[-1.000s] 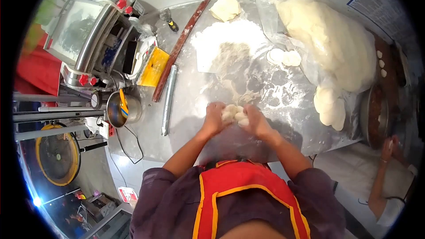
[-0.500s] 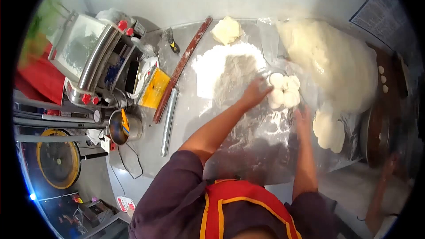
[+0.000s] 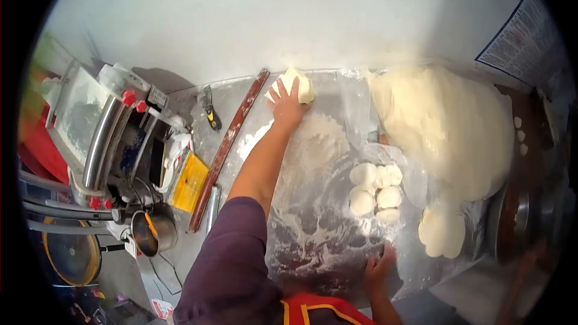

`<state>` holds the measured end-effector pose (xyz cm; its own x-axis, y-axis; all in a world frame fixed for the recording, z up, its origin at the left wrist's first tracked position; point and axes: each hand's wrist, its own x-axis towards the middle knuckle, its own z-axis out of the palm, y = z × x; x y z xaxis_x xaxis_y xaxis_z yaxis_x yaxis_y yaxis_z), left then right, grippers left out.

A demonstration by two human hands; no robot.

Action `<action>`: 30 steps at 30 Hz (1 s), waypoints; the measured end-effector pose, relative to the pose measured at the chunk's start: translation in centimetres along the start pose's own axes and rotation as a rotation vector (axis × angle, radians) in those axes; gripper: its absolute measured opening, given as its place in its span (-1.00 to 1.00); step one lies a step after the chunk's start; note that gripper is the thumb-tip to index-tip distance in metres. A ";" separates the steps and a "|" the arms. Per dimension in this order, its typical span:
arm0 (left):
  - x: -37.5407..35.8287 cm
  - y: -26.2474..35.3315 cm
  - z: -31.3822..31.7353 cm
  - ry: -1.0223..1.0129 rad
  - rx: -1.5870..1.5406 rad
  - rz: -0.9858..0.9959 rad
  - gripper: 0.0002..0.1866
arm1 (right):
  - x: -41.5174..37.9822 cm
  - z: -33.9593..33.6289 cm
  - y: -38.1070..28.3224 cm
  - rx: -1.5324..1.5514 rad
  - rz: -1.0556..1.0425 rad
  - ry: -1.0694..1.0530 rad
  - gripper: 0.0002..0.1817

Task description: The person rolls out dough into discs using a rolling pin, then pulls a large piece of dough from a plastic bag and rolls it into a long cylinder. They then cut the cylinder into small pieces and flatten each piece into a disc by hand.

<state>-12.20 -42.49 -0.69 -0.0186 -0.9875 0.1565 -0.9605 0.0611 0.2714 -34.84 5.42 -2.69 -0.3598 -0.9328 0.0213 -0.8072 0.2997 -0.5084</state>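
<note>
My left hand (image 3: 288, 107) is stretched to the back of the table, its spread fingers resting over a pale yellow lump of dough (image 3: 299, 82). Beneath that wrist lies a patch of loose white flour (image 3: 316, 144). My right hand (image 3: 380, 265) is near the front edge, its fingers loosely apart and nothing visible in them. Just beyond it, several round white dough pieces (image 3: 362, 200) sit close together on the floured metal table (image 3: 337, 268). To their right are flattened dough rounds (image 3: 441, 232) touching one another.
A large dough mass (image 3: 442, 126) under plastic sheeting fills the back right. Left of the flour lie a red-brown wooden stick (image 3: 232, 144), a metal tube (image 3: 213, 209), a yellow scraper (image 3: 189, 182) and a dough-rolling machine (image 3: 99, 138). Another person's arm (image 3: 524, 277) shows at lower right.
My left hand has left the round dough pieces and moved back and left onto the dough lump. My right hand has drawn back toward the front edge. The camera view has shifted.
</note>
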 end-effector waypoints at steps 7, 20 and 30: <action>7.6 -8.1 0.0 -0.100 -0.844 -0.201 -0.39 | 0.4 0.7 0.0 -0.068 -0.066 0.067 -0.40; -23.6 -14.1 -18.5 -0.597 -1.532 -0.352 -0.59 | 0.4 0.6 -0.8 0.071 -0.184 0.274 -0.47; -41.0 -15.5 -18.4 -0.599 -0.850 0.248 -0.44 | -1.1 7.5 -14.3 0.962 0.119 -0.625 -0.55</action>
<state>8.56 -0.24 6.18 -0.5424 -0.8298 -0.1313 -0.4070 0.1228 0.9052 -19.35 0.69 -1.86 0.1018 -0.9258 -0.3640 0.0040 0.3663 -0.9305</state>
